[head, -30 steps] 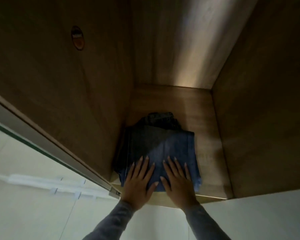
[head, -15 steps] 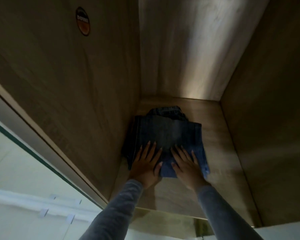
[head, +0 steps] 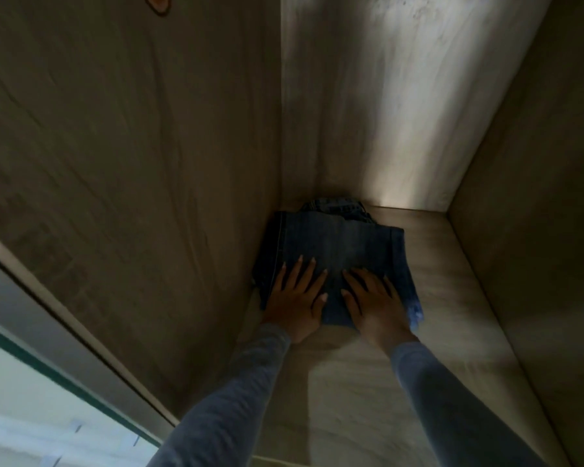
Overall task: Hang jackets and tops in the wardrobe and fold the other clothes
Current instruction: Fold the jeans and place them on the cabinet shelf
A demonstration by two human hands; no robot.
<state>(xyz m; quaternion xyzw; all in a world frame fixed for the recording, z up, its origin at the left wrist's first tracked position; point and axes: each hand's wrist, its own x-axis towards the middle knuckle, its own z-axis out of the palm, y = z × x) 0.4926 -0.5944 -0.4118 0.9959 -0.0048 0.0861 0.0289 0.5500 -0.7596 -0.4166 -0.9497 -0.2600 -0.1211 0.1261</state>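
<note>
1. Head camera, counting from left to right: one wardrobe side panel (head: pixel 132 163), one left hand (head: pixel 295 298), one folded pair of jeans (head: pixel 338 244), one right hand (head: pixel 376 301), and two grey sleeves, the left sleeve (head: pixel 230 399) and the right sleeve (head: pixel 452 406).
2. I see both hands lying palm down on the near half of the jeans, side by side. The fingers are straight and spread. Neither hand curls round the cloth, so they press and do not grip.
3. The jeans lie on the wardrobe floor (head: pixel 368 399) in the back left corner. They are just beside the side panel, near the back panel (head: pixel 368 112) and well apart from the right panel (head: pixel 536 230).
4. Hard to read: an orange sticker (head: pixel 157 1) is cut off by the top edge, and the whole picture is dim and blurred. The hands cover part of the jeans' near edge. I cannot tell whether the left edge touches the panel.
5. The jeans are blue denim folded to a rough rectangle, with a seam down the darker left side. A bunched part shows at the far end, and the near right corner is paler and frayed.
</note>
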